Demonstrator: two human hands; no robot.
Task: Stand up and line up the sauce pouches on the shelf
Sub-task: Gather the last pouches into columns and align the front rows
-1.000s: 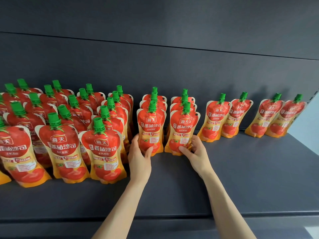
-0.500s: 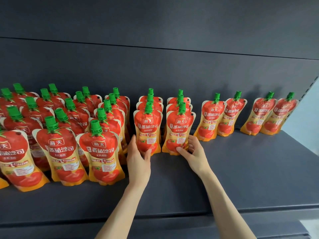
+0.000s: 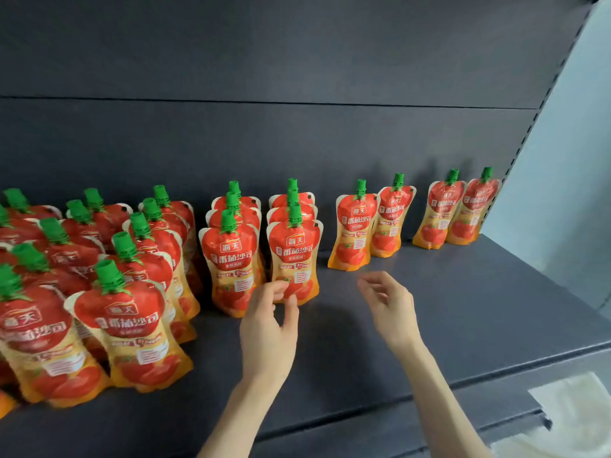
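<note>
Red-and-orange tomato sauce pouches with green caps stand on a dark grey shelf (image 3: 446,312). Several rows fill the left side (image 3: 129,328). Two short columns stand in the middle, fronted by one pouch (image 3: 231,259) and another (image 3: 294,256). Two leaning pairs stand further right by the back wall, one pair (image 3: 355,229) nearer and one pair (image 3: 463,209) at the far end. My left hand (image 3: 267,332) hovers just in front of the two middle front pouches, fingers loosely curled, holding nothing. My right hand (image 3: 388,305) hangs open above the bare shelf to the right of them.
The dark back panel (image 3: 297,143) rises behind the pouches. A slotted upright (image 3: 542,104) ends the shelf at the right, with a pale wall beyond. Something white and crumpled (image 3: 575,411) lies below the shelf's front edge at lower right.
Both hands have let go of the two middle front pouches and pulled back; the right hand has shifted to the right. The camera has swung right, so the pouches sit further left in view.
</note>
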